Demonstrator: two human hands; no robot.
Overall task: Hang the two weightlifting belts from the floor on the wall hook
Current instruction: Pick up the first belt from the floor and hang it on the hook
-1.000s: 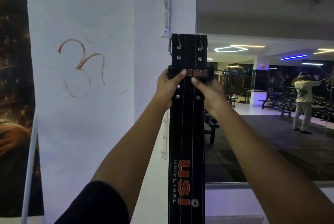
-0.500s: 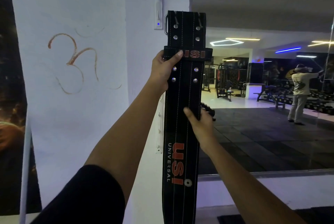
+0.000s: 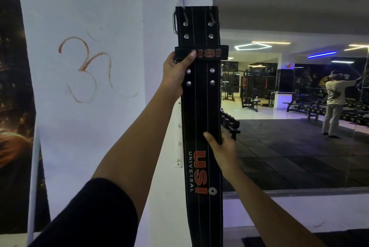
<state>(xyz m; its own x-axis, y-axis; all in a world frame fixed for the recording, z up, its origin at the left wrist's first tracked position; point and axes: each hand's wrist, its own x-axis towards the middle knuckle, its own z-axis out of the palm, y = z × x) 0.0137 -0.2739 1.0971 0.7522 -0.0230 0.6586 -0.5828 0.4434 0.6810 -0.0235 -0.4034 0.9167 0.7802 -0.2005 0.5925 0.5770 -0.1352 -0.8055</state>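
Observation:
A long black weightlifting belt (image 3: 201,107) with red "USI" lettering hangs upright in front of a white wall corner, its metal buckle (image 3: 175,21) at the top. My left hand (image 3: 175,73) grips the belt's left edge just under its loop, thumb across the front. Lower down, my right hand (image 3: 221,147) holds the right edge above the big logo. I cannot make out a wall hook behind the belt. No second belt is in view.
A white wall (image 3: 89,107) with an orange drawn symbol (image 3: 87,69) stands at the left, next to a dark poster (image 3: 14,127). A large mirror (image 3: 299,107) at the right shows gym machines, dumbbell racks and a person (image 3: 334,103) standing.
My right hand slid from beside the left hand at the loop down to the belt's middle. The belt stays raised against the wall corner.

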